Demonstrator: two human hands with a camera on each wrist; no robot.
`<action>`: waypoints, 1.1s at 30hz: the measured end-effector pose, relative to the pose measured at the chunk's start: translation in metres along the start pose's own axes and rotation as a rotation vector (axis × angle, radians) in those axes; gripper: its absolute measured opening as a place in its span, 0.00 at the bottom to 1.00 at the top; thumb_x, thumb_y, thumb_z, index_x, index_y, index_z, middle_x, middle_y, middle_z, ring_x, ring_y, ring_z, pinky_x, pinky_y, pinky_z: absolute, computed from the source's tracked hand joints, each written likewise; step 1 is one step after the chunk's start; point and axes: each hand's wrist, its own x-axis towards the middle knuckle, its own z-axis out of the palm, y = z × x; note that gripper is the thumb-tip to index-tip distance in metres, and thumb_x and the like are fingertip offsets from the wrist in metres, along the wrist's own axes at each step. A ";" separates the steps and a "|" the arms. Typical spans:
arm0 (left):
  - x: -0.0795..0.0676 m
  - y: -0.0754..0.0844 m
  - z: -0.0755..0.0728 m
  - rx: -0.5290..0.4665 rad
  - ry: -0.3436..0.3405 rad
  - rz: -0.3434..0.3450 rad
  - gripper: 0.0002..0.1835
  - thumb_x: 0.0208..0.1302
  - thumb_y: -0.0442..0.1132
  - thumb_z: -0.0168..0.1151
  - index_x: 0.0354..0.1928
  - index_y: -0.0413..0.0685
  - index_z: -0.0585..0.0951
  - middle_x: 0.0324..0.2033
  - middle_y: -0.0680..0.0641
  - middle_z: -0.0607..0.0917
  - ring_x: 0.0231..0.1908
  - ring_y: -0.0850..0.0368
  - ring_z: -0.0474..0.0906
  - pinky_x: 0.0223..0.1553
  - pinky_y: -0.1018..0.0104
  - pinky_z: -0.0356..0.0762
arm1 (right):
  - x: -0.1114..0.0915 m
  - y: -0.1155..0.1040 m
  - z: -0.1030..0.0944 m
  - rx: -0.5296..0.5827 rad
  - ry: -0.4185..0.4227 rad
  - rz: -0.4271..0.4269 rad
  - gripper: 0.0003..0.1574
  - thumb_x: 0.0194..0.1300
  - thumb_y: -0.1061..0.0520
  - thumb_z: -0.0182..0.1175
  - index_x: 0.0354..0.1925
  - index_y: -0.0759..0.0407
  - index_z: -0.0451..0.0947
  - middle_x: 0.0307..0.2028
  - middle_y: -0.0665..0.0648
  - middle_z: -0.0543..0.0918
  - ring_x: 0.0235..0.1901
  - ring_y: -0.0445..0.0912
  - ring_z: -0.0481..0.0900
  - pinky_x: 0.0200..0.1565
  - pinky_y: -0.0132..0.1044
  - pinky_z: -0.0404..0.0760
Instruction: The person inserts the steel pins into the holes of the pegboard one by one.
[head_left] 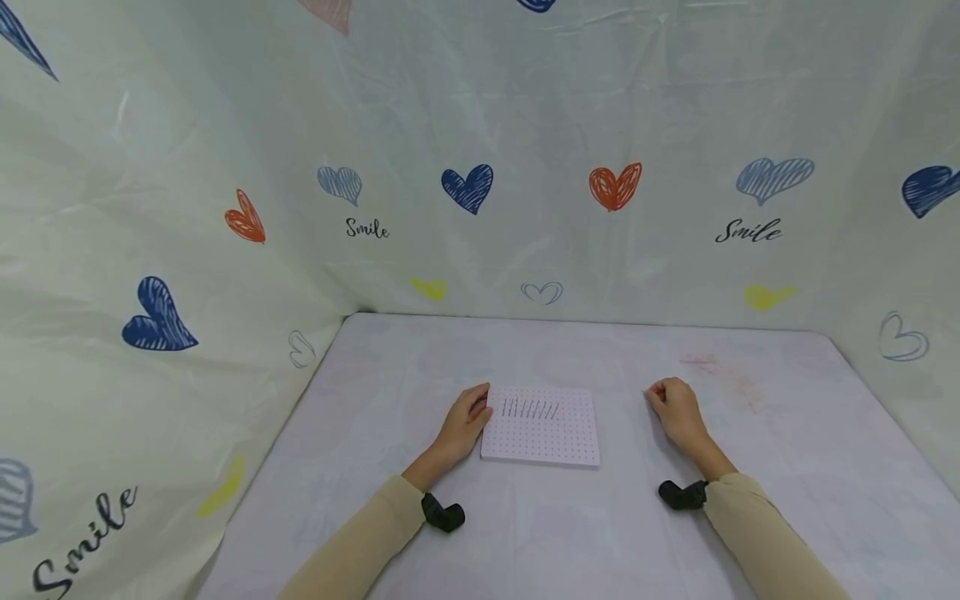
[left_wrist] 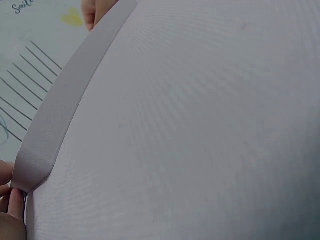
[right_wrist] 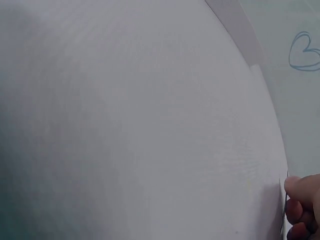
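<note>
A white pegboard (head_left: 540,437) with rows of small holes lies on the table. Several thin dark metal pins (head_left: 530,408) stand upright in one row across its upper part; in the left wrist view these pins (left_wrist: 30,90) rise above the board's side. My left hand (head_left: 463,423) holds the board's left edge, and its fingers (left_wrist: 16,205) show at the corner in the left wrist view. To the right of the board, apart from it, my right hand (head_left: 678,412) pinches a thin metal pin (right_wrist: 285,212) between thumb and fingers, low over the table.
A pale cloth covers the table (head_left: 637,533), with a faint reddish stain (head_left: 720,371) right of my right hand. Behind and to the left hangs a white curtain (head_left: 525,100) printed with hearts and lettering. A black strap (head_left: 444,512) sits at each wrist.
</note>
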 end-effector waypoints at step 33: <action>0.002 -0.005 0.000 -0.038 -0.002 -0.006 0.26 0.75 0.28 0.51 0.71 0.28 0.61 0.67 0.31 0.66 0.66 0.39 0.67 0.67 0.54 0.68 | -0.002 -0.023 -0.001 0.272 0.135 -0.067 0.11 0.77 0.62 0.50 0.44 0.72 0.71 0.35 0.66 0.80 0.29 0.40 0.68 0.26 0.23 0.67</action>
